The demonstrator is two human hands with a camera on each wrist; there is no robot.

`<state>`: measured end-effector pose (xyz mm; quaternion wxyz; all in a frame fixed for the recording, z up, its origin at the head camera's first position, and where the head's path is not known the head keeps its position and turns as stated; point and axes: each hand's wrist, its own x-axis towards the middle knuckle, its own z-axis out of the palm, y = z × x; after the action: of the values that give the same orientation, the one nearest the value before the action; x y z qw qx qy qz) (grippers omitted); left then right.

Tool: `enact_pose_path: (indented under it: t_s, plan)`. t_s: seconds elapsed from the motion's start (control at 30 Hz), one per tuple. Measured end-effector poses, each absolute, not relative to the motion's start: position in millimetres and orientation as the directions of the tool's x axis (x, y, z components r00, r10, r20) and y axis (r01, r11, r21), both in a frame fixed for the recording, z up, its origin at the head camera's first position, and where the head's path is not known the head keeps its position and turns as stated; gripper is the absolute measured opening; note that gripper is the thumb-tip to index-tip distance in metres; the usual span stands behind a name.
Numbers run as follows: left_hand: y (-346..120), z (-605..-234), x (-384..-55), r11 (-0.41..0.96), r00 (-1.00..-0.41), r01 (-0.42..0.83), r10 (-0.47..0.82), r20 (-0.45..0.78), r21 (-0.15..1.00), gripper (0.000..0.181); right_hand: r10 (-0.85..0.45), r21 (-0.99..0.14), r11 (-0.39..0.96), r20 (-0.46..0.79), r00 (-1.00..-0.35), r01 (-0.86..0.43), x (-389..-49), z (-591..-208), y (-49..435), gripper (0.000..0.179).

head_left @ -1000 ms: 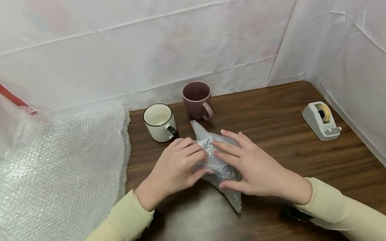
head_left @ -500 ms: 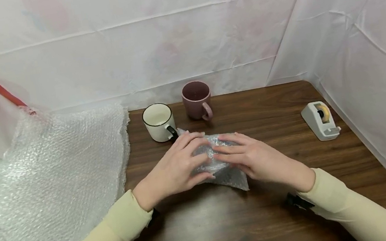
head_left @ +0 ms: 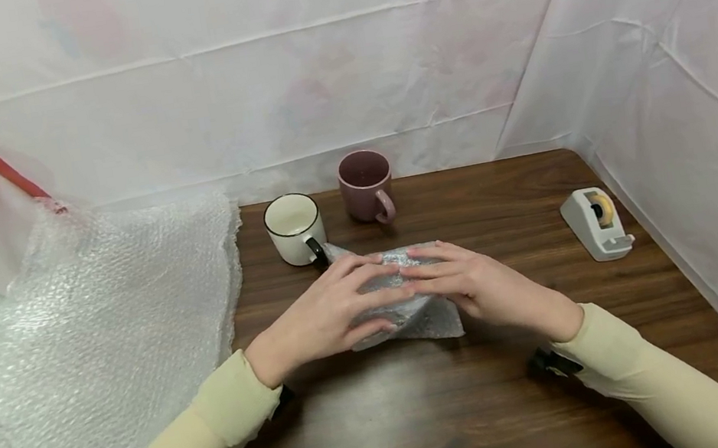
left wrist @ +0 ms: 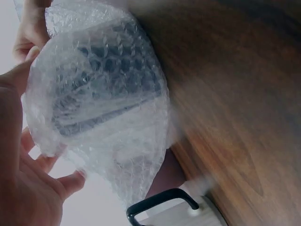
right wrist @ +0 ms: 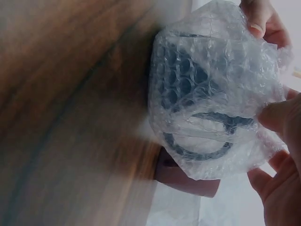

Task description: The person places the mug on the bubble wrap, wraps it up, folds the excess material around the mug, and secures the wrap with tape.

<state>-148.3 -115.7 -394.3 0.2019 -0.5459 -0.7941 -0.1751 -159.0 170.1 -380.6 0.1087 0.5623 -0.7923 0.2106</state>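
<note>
Head view, and both hands are on the bundle now: left hand [head_left: 343, 304] and right hand [head_left: 468, 277] lie over the top of the bubble-wrap bundle [head_left: 407, 313], which sits mid-surface [head_left: 387, 413], in front of the pink mug [head_left: 365, 196] and near the white mug [head_left: 293, 248]. Fingers on both sides are spread and gently bent, not pinching anything that I can see, the two sets of tips all but meeting on top. From the wrists I catch a dark loop [right wrist: 230, 120] through the plastic, so there's clearly something inside. This looks to me like pressing the wrap snug, and the touch matters: even pressure from broad fingers, enough to settle the folds without popping the bubbles. Watch that flap sticking out on the near right; it wants tucking in. The far-left corner pokes out right by the white mug's black handle; touching or not, I can't tell, so mind it when turning the bundle. Tape dispenser [head_left: 596, 227] is well off to the right; one palm should pin the seam while the other reaches.
</note>
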Motion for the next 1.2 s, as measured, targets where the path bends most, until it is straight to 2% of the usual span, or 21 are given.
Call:
enact_pose_path:
  t_s: [0.2,0.3,0.4,0.57,0.7,0.77,0.83,0.93,1.03,1.2]
  plan:
    - [-113,-398,-147,0.347,-0.301,0.938,0.808,0.507,0.003,0.040,-0.767,-0.328,0.298,0.476,-0.429,-0.896,-155,-382,186,0.045]
    - [-113,-399,-146,0.350,-0.298,0.937,0.803,0.516,-0.003,0.040,-0.707,-0.342,0.294,0.551,-0.444,-0.893,-157,-379,198,0.040]
    - [-113,-400,-146,0.353,-0.298,0.936,0.797,0.526,-0.004,0.040,-0.620,-0.315,0.369,0.617,-0.484,-0.875,-159,-373,220,0.035]
    - [-115,-401,-145,0.368,-0.320,0.930,0.783,0.533,0.018,0.039,-0.389,-0.354,0.637,0.619,-0.682,-0.684,-164,-366,267,0.032]
    - [-115,-400,-144,0.380,-0.333,0.924,0.766,0.550,0.029,0.040,-0.137,-0.468,0.787,0.504,-0.853,-0.403,-167,-363,303,0.023]
    - [-114,-401,-143,0.383,-0.332,0.923,0.760,0.558,0.027,0.041,-0.040,-0.494,0.831,0.409,-0.912,-0.258,-169,-362,323,0.028]
    - [-112,-401,-143,0.387,-0.331,0.922,0.756,0.564,0.022,0.042,0.007,-0.484,0.864,0.287,-0.958,-0.139,-170,-363,343,0.041]
    - [-110,-402,-143,0.388,-0.332,0.921,0.755,0.566,0.023,0.042,0.011,-0.452,0.891,0.101,-0.995,-0.036,-173,-367,370,0.060]
    - [-109,-402,-142,0.384,-0.329,0.923,0.755,0.567,0.023,0.041,0.007,-0.442,0.897,-0.030,-1.000,0.019,-173,-374,387,0.072]
    - [-109,-402,-144,0.377,-0.326,0.926,0.754,0.570,0.032,0.042,-0.007,-0.513,0.858,-0.053,-0.999,0.021,-173,-384,397,0.078]
